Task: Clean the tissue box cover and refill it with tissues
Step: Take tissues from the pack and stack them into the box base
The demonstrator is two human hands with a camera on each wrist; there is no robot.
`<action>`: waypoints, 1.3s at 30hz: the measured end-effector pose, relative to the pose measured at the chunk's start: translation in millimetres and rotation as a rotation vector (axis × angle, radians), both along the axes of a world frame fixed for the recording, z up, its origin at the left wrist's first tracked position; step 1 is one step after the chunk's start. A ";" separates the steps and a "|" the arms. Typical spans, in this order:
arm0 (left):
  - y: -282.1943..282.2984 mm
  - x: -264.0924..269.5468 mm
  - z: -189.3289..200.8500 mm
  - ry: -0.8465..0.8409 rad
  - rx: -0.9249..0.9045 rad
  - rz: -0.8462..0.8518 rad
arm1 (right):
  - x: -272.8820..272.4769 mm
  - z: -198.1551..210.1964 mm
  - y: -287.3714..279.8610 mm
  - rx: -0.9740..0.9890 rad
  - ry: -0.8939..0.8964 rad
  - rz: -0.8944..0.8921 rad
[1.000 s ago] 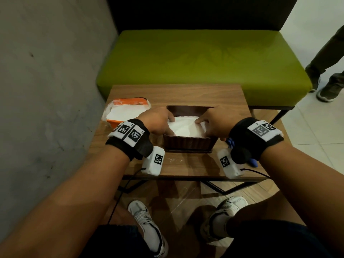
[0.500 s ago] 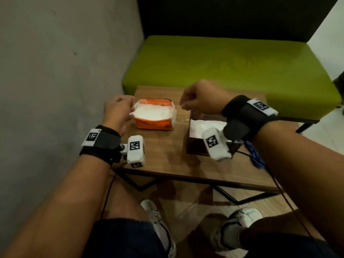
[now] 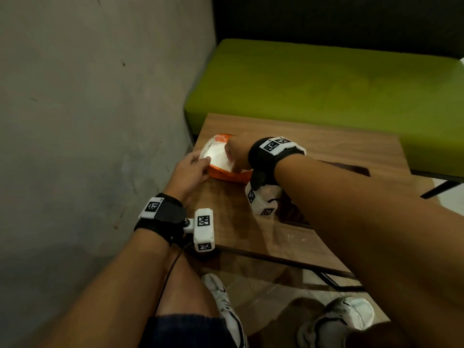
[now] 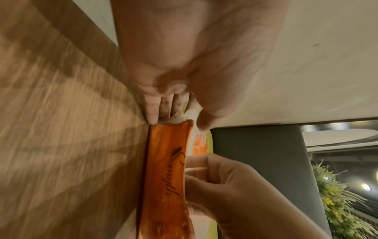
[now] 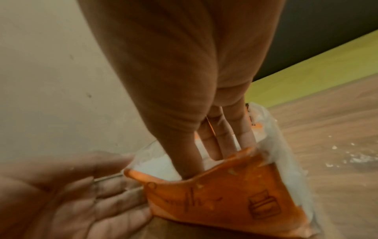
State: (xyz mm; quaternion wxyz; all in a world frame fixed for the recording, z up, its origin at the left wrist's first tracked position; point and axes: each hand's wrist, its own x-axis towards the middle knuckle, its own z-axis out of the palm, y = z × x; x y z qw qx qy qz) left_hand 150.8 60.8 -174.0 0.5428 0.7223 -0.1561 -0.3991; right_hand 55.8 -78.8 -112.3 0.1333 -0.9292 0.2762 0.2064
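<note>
The right hand [image 3: 234, 156] has its fingers [image 5: 216, 145] dug into the opened orange tissue pack [image 3: 223, 172], gripping the white tissues [image 3: 216, 156]; the left hand [image 3: 192, 169] pinches the pack's plastic edge, steadying it at the table's [image 3: 326, 156] far left corner. The refill is under way: next, I judge, lifting the stack clear toward the tissue box cover [image 3: 356, 169], largely hidden behind the right forearm.

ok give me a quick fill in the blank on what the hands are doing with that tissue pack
1. The tissue pack has a wrapper coloured ____.
2. The fingers of the right hand reach ____ the pack's open top.
3. The left hand holds the pack's end nearest the ____.
4. The pack lies on a ____ table.

Missing words: orange; into; wall; wooden
</note>
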 end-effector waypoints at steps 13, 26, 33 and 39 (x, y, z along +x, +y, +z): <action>0.6 0.2 -1.3 0.028 -0.026 0.024 | 0.4 13.4 13.0 -0.071 0.107 0.165; -3.1 -2.6 2.0 0.042 -0.016 0.054 | 4.4 -15.3 -1.4 -0.129 -0.055 0.070; -4.3 -3.6 1.4 0.024 -0.004 0.054 | 7.7 -16.8 -2.5 -0.096 -0.056 0.074; -5.5 -0.8 -3.2 0.037 -0.023 0.104 | 7.2 -5.4 -8.8 -0.050 -0.143 -0.032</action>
